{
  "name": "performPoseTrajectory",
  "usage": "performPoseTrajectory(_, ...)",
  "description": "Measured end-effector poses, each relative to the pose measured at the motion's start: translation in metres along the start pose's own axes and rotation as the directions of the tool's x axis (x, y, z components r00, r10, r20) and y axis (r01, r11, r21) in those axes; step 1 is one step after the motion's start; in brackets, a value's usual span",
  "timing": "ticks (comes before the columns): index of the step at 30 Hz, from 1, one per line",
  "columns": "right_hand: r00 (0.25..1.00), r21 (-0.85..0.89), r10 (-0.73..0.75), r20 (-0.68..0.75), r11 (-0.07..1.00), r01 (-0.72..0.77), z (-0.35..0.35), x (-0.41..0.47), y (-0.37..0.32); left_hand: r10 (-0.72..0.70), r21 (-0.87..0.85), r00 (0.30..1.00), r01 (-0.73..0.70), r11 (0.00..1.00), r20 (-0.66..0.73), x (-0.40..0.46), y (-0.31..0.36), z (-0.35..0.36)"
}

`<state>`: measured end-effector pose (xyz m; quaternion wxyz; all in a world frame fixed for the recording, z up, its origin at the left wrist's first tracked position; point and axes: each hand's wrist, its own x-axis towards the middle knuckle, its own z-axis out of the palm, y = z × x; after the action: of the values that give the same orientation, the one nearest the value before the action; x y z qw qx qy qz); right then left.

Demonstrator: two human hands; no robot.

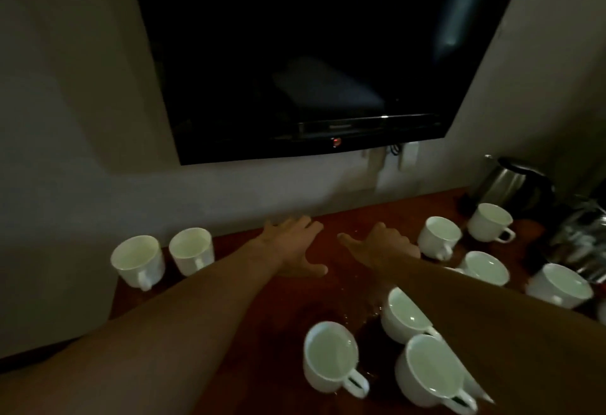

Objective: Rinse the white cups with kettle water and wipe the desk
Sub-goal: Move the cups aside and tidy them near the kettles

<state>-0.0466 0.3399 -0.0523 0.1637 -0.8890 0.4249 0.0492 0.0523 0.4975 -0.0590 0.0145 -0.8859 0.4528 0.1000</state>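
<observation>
Nine white cups stand upright on the reddish-brown desk [357, 218], all in dim light. Two sit side by side at the left of the frame, the left pair [162, 259] close to the desk's far edge by the wall. Three more form the near group [331, 355] at the bottom centre, with small water drops glinting on the wood around them. The other four make the right group [439, 237] in the right half of the frame, one of them partly hidden behind the right forearm.

Both arms reach forward over the middle of the desk. The left hand [292, 247] lies palm down, fingers straight and slightly spread, thumb out to the side, holding nothing. The right hand [382, 245] is just beside it, also palm down, fingers loosely extended, thumb pointing toward the left hand; whether either palm touches the wood cannot be told.

The steel kettle [511, 185] stands at the upper right of the desk, behind the right group. A dark television [295, 54] hangs on the wall above, a small red light on its lower edge.
</observation>
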Motion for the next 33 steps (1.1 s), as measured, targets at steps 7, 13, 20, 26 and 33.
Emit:
performPoseTrajectory(7,1.0,0.008,0.003,0.013,1.0,-0.003,0.0,0.023,0.115,-0.056,0.036,0.995,0.054,0.998,0.077,0.014,0.103,0.017)
performPoseTrajectory(13,0.994,-0.042,-0.064,0.084,0.997,0.068,-0.006,-0.013,0.131,-0.198,0.007,0.941,0.204,0.979,0.274,-0.014,0.146,0.054)
performPoseTrajectory(20,0.975,-0.123,-0.182,0.124,0.973,0.197,0.015,-0.01,0.124,-0.258,0.022,0.921,0.263,0.964,0.292,-0.054,0.143,0.089)
performPoseTrajectory(26,0.956,-0.162,-0.237,0.174,0.951,0.265,0.031,-0.007,0.125,-0.391,-0.023,0.896,0.404,0.915,0.209,-0.057,0.143,0.091)
performPoseTrajectory(33,0.953,-0.119,-0.262,0.153,0.952,0.28,0.028,0.004,0.11,-0.379,-0.033,0.904,0.392,0.919,0.198,-0.068,0.119,0.082)
